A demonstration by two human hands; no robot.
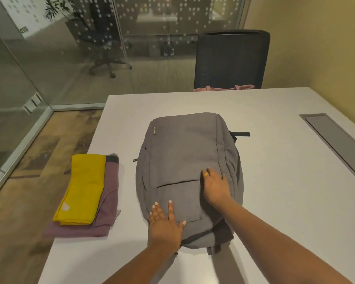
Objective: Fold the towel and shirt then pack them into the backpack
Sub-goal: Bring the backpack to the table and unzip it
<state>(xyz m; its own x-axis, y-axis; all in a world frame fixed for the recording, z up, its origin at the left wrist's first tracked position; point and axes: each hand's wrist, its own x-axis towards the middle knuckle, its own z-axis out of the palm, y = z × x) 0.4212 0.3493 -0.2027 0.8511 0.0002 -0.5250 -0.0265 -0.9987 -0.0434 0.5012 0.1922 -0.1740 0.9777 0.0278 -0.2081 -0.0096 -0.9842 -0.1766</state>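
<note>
Seen from my head camera, my left hand [165, 224] and right hand [214, 186] press flat, fingers straight and gripping nothing, on the soft grey woven backpack [182, 152] lying on the smooth white table [275, 160], the folded yellow towel [84, 187] stacked on the folded mauve shirt [109, 201] near its left side.

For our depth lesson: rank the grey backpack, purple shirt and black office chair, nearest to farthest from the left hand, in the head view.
1. Grey backpack: under the left hand.
2. Purple shirt: left, beneath the yellow towel.
3. Black office chair: beyond the table's far edge.
</note>
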